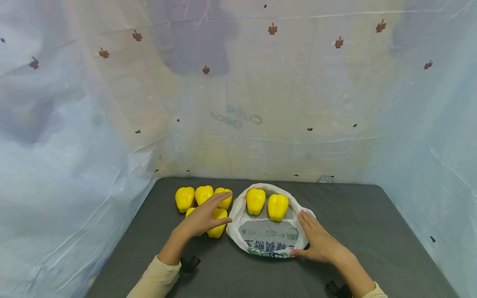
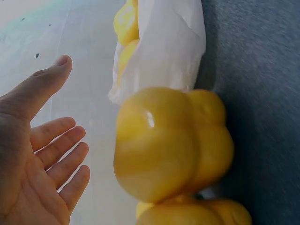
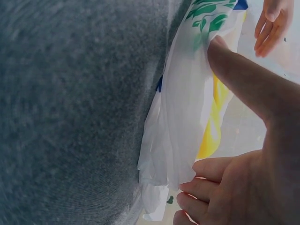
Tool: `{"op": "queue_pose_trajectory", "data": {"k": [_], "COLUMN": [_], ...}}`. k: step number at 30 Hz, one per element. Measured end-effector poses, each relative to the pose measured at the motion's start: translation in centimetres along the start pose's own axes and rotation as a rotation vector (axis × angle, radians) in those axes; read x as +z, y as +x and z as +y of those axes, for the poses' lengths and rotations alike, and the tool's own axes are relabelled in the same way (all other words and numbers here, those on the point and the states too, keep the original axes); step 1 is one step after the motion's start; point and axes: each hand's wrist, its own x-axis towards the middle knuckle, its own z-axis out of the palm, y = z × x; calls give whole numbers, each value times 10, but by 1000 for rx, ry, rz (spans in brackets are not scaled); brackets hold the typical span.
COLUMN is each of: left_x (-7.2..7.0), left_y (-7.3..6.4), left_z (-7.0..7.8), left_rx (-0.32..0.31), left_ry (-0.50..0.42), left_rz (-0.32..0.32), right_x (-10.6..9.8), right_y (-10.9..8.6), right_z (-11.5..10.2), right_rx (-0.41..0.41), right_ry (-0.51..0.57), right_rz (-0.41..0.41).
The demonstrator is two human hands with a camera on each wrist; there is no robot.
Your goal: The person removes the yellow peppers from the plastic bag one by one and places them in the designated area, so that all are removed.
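A white plastic bag (image 1: 241, 238) with blue and green print lies spread on the dark table, its mouth facing up. Inside it, toward the far side, are two yellow bell peppers, one at left (image 1: 255, 201) and one at right (image 1: 278, 207). My right hand (image 1: 319, 241) rests against the bag's right rim, fingers extended and thumb at the near edge. Over the group of loose yellow peppers (image 1: 184, 199) left of the bag hovers my left hand (image 1: 201, 218), fingers spread and holding nothing. In the left wrist view a pepper (image 2: 159, 145) stands beside that hand, apart from it.
The dark grey table (image 1: 238, 277) has rounded far corners. A pale printed plastic sheet (image 1: 238, 103) hangs behind the table and along both sides. Black straps (image 1: 190, 264) show at the wrists.
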Motion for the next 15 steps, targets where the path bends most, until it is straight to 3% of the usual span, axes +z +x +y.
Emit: {"op": "queue_pose_trajectory", "data": {"k": [15], "left_x": [16], "left_y": [35], "left_z": [14], "left_rx": [62], "left_ry": [50], "left_rz": [-52], "right_x": [0], "right_y": [-1], "right_z": [0], "right_rx": [-1], "right_ry": [-2], "right_rz": [7]}}
